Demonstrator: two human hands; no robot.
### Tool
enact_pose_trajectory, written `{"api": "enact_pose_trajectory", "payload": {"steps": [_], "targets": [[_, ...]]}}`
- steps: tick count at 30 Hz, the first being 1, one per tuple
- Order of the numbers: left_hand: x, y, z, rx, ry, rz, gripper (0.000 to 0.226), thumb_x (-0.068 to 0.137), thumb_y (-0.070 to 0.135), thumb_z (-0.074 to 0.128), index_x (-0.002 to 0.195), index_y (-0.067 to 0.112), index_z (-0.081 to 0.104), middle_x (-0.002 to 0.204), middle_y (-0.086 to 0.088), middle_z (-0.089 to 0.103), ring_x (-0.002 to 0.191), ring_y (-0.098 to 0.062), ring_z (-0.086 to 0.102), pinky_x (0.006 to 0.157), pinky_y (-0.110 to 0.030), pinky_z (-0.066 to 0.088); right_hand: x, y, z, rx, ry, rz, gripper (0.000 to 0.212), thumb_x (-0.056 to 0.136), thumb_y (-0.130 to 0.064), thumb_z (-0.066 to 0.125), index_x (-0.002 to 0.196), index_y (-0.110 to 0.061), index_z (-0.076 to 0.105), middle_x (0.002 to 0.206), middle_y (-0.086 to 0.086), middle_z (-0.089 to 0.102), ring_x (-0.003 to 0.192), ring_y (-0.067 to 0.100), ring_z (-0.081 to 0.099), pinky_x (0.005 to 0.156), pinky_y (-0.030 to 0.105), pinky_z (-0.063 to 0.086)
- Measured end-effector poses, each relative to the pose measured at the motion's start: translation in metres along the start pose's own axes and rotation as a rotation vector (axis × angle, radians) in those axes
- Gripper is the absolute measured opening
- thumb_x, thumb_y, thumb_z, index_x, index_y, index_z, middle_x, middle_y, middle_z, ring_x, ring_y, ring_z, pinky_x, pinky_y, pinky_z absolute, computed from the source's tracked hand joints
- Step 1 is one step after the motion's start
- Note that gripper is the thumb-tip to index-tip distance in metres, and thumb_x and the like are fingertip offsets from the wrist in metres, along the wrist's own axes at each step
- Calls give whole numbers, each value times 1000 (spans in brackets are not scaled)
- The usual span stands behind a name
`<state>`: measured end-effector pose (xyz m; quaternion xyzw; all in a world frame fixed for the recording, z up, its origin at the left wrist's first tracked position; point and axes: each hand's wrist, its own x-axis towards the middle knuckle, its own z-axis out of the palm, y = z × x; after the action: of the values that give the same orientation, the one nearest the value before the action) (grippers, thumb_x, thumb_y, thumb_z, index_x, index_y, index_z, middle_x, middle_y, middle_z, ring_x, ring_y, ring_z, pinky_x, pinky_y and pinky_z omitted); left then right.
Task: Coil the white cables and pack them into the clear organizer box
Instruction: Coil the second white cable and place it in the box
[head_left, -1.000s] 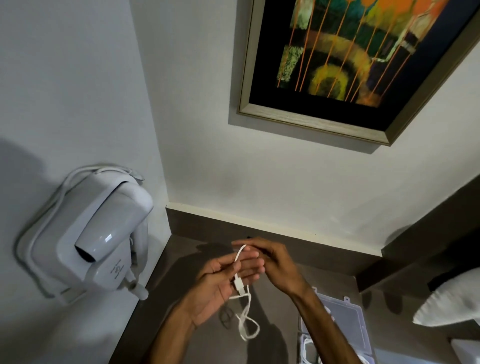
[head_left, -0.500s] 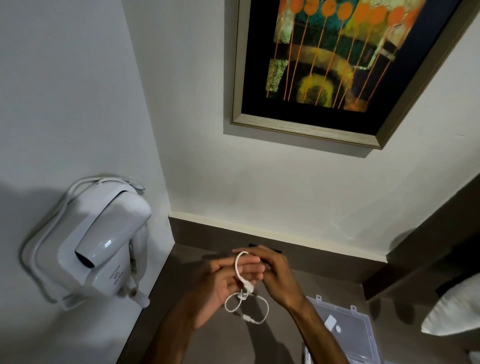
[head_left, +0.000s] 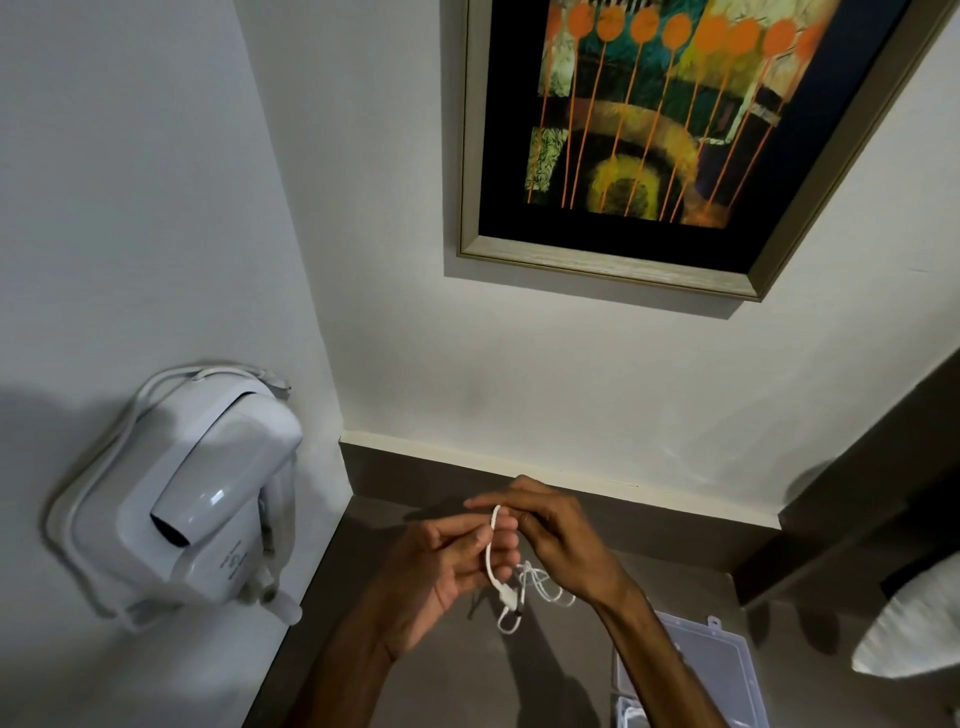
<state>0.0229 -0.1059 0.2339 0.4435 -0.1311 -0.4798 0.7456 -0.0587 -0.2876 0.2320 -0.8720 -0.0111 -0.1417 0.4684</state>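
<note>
Coiling step underway: left hand (head_left: 441, 571) and right hand (head_left: 558, 540) both pinch the thin white cable (head_left: 493, 551) above the dark desk (head_left: 441, 675), loops dangling; next, probably tighten the coil and lower it into the clear plastic organizer box (head_left: 717, 670).

Thin white cable (head_left: 492, 551) looped, held above open clear organizer box (head_left: 722, 670)

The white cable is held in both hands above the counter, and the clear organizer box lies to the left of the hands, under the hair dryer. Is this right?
Not quite. The head view shows the clear organizer box to the right of the hands, beside the right forearm, not under the hair dryer. The rest holds: the left hand and right hand hold the white cable above the counter.
</note>
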Motion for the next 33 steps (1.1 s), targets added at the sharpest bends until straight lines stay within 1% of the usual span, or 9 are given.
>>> {"api": "enact_pose_trajectory", "payload": {"steps": [5,11,14,18,21,23,26,28,33], "targets": [[1,-2,8,-31,32,88,36,80,20,80,113,6,77,104,-14,80,98,-26,78,82,-28,62,-7,0,14,211,60,126,33,108,-8,57,128,-26,75,117,-1,78,113,20,74,98,42,62],[6,16,13,-190,195,383,29,89,7,71,118,9,73,121,-18,75,116,-27,72,88,-24,61,-43,-2,54,216,5,337,15,103,-34,67,95,-30,79,82,-10,79,78,0,72,75,20,55],[7,15,12,75,391,473,30,97,-5,58,119,11,72,113,-14,79,107,-25,76,83,-20,62,-51,-11,49,144,93,325,15,103,-32,66,94,-32,78,79,-10,75,73,1,68,69,18,52],[4,2,-2,495,489,557,33,99,1,59,121,21,72,100,0,83,93,-12,79,74,-13,61,-50,-29,14,-157,162,185,6,97,-33,70,95,-32,75,84,-13,70,76,10,66,62,15,49],[8,-6,-9,839,470,591,34,98,-4,59,118,21,72,98,4,81,92,-10,77,82,-30,64,-42,-44,-18,-323,171,73,4,95,-32,74,98,-35,72,83,-17,66,74,8,64,60,16,48],[11,-6,-4,1028,410,573,35,99,2,61,112,34,70,102,12,78,94,-3,75,90,-33,62,-32,-52,-34,-365,167,4,7,97,-31,74,99,-38,71,83,-19,63,75,7,63,61,15,45],[6,4,9,1019,365,500,36,95,30,58,98,65,67,92,36,76,95,11,72,91,-10,55,-21,-57,-45,-333,147,-11,5,102,-36,70,99,-37,73,87,-17,68,80,11,66,65,19,50],[2,5,14,1008,351,567,40,95,32,60,103,71,63,95,42,73,95,13,71,85,-3,52,-21,-55,-44,-264,140,5,7,103,-37,69,99,-36,74,88,-17,71,83,11,68,67,14,50],[-3,3,22,980,227,606,42,95,25,64,112,63,65,106,23,78,99,1,75,85,-16,60,-20,-55,-35,-198,47,-9,7,104,-32,69,100,-33,75,92,-15,74,87,11,71,74,11,50]]}}
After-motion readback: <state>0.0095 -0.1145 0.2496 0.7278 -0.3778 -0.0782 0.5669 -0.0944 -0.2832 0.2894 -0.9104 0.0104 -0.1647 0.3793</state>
